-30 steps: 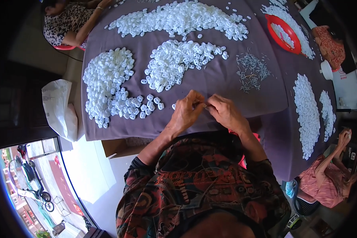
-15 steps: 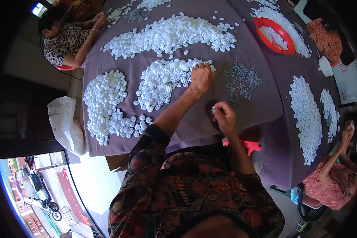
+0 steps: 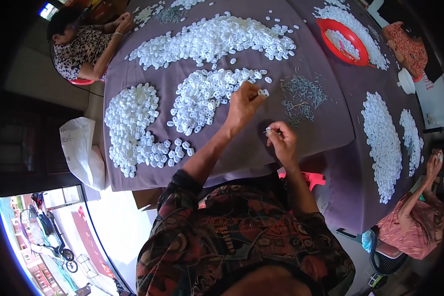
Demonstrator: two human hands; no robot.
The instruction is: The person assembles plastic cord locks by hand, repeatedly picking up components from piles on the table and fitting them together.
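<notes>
- At the middle of the purple table (image 3: 325, 128), the left hand (image 3: 242, 106) reaches out with a small white plastic piece (image 3: 263, 92) pinched at its fingertips, thumb and forefinger closed on it.
- The right hand (image 3: 281, 140) sits nearer the person, at about 5 o'clock from the left hand, fingers drawn together on what looks like a thin metal pin (image 3: 268, 130); the pin is too small to tell its exact lie.
- The white piece lies at about 11 o'clock from the right hand, apart from it.
- The pin heap (image 3: 301, 96) lies at 3 o'clock from the white piece, just beside it, and at 1 o'clock from the right hand.
- The nearest white heap (image 3: 202, 96) lies at 9 o'clock from the left hand, touching its far side.
</notes>
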